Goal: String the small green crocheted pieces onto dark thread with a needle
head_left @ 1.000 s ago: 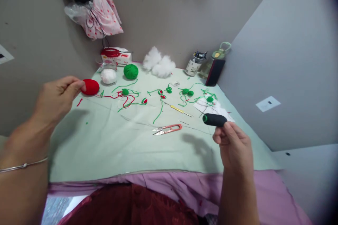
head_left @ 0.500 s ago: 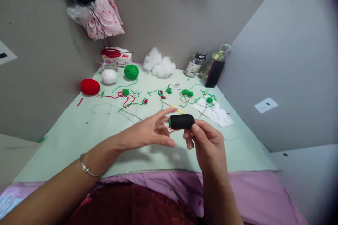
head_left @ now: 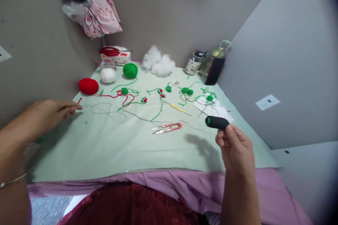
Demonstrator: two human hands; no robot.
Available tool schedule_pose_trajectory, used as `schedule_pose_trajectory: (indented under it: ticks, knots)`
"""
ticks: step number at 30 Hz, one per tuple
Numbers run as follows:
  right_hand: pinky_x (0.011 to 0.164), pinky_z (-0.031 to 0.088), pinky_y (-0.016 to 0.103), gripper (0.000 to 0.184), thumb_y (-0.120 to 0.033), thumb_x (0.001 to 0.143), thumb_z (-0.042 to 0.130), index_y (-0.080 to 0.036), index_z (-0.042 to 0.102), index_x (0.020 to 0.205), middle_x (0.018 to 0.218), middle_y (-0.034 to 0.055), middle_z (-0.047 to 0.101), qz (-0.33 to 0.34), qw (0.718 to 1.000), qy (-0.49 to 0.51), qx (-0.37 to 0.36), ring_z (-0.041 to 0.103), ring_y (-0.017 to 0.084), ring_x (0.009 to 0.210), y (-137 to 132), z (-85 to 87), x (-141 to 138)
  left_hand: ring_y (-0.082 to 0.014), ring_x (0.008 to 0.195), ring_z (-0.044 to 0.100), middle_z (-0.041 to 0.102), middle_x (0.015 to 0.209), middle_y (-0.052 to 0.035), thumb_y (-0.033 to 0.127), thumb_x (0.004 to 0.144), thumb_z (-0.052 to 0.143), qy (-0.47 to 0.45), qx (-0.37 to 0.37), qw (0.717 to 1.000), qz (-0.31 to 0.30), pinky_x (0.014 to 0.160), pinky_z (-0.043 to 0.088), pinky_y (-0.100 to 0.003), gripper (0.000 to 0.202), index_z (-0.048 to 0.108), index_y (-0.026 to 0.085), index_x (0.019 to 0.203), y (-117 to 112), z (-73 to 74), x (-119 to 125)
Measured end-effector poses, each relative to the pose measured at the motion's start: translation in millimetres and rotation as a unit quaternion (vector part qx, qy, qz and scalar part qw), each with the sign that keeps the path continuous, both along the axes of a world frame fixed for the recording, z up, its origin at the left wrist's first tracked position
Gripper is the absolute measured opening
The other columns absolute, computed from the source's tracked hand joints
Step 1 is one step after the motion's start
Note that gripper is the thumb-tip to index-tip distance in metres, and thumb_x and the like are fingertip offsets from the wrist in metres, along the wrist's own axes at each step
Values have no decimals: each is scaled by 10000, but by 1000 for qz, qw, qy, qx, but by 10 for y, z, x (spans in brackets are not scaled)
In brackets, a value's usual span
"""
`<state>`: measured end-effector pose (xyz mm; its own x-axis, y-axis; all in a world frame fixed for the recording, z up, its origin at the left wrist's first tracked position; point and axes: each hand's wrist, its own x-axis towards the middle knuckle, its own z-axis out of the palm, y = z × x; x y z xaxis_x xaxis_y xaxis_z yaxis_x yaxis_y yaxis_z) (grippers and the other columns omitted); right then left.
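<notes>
My right hand (head_left: 236, 144) pinches the base of a spool of black thread (head_left: 218, 122), holding it up off the table with its green core end toward the left. My left hand (head_left: 56, 110) is far off at the left side, over the table, its fingertips pressed together on what seems to be the fine black thread (head_left: 108, 112). That thread lies in loose loops and runs rightward across the table. Between the hands lie thread snips (head_left: 167, 128) with orange handles, a yellow-handled crochet hook (head_left: 176, 108) and a needle (head_left: 183, 121).
Balls of red yarn (head_left: 88, 86), white yarn (head_left: 108, 75) and green yarn (head_left: 130, 70) sit at the back left. White stuffing (head_left: 160, 63) is at the back. Small green crocheted pieces (head_left: 185, 91) with yarn tails lie mid-table. A phone (head_left: 215, 71) leans against a bottle (head_left: 218, 53).
My left hand has moved from beside the spool far to the left, and its fingers have closed. My right hand has carried the spool to the right. The snips are now uncovered.
</notes>
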<state>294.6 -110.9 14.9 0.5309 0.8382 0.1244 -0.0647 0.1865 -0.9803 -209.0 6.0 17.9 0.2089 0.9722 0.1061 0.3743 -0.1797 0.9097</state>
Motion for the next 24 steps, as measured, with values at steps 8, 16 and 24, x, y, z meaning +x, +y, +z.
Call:
schedule_pose_trajectory:
  ticks: [8, 16, 24]
  knots:
    - [434, 332, 205, 214, -385, 819, 778, -178, 727, 797, 598, -6, 604, 92, 996, 3, -3, 449, 68, 455, 80, 130, -421, -273, 1225, 549, 601, 1337, -28, 470, 793, 793, 51, 164, 983, 58, 910, 511, -334, 610, 623, 326, 1360, -312, 418, 1376]
    - [444, 347, 201, 202, -393, 888, 724, -193, 746, 888, 638, -12, 629, 190, 981, -3, 27, 437, 53, 450, 96, 233, -734, -112, 610, 533, 553, 632, 19, 457, 982, 562, -136, -172, 909, -354, 630, 453, -245, 328, 731, 183, 1045, -533, 210, 2207]
    - [439, 331, 185, 261, -386, 772, 825, -149, 718, 771, 593, -7, 596, 12, 1000, -10, 16, 459, 55, 460, 3, -24, -13, -68, 570, 447, 448, 591, 71, 460, 996, 524, 94, 70, 987, 111, 519, 304, -150, 311, 726, 238, 915, -165, 212, 509]
